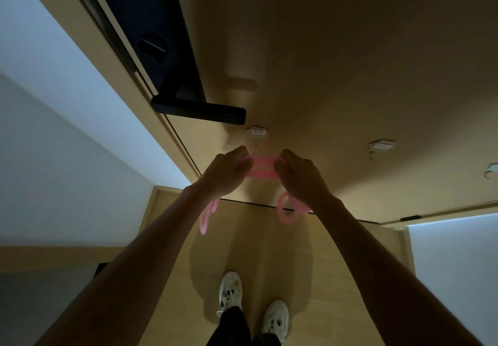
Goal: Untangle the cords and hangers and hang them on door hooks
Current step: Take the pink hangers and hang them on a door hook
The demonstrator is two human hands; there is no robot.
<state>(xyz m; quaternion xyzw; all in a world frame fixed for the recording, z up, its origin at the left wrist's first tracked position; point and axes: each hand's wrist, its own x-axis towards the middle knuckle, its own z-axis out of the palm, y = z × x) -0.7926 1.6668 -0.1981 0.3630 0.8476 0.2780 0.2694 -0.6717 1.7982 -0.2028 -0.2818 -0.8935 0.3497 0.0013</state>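
Home doorway, wooden door point(336, 49), lever handle point(199, 111), hooks point(257, 132)

Blurred pink cord point(262, 173) is partly hidden inside left grip point(229, 173) and right grip point(301, 177)

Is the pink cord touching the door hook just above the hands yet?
Apart. The head view shows a strip of bare door between the door hook and the pink cord, which the left hand and right hand hold stretched below it.

White sneakers point(230, 290), dark trousers point(229, 329).
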